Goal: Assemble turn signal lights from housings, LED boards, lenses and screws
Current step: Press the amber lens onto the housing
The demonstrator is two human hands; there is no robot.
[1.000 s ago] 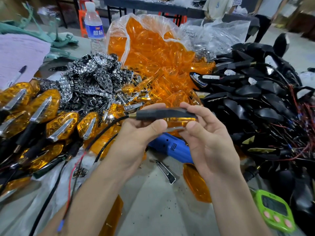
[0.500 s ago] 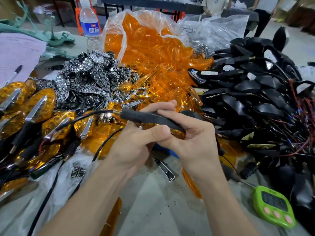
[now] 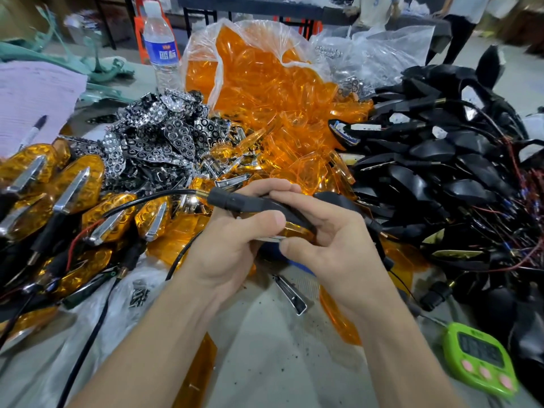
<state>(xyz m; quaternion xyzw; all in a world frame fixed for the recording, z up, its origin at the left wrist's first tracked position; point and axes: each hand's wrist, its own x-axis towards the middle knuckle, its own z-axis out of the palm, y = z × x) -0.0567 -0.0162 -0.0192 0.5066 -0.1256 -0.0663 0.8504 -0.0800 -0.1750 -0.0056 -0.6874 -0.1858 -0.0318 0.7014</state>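
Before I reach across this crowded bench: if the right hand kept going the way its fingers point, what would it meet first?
The right hand points left, so it would first meet the left hand, which shares the black housing. Depth is unclear.

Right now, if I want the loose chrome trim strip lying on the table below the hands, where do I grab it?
Probably pinch the chrome trim strip across its narrow width near the middle, coming straight down from above. It lies flat and alone on the bare table, slanting away from you, its long edges exposed; the tapered ends offer less to hold.
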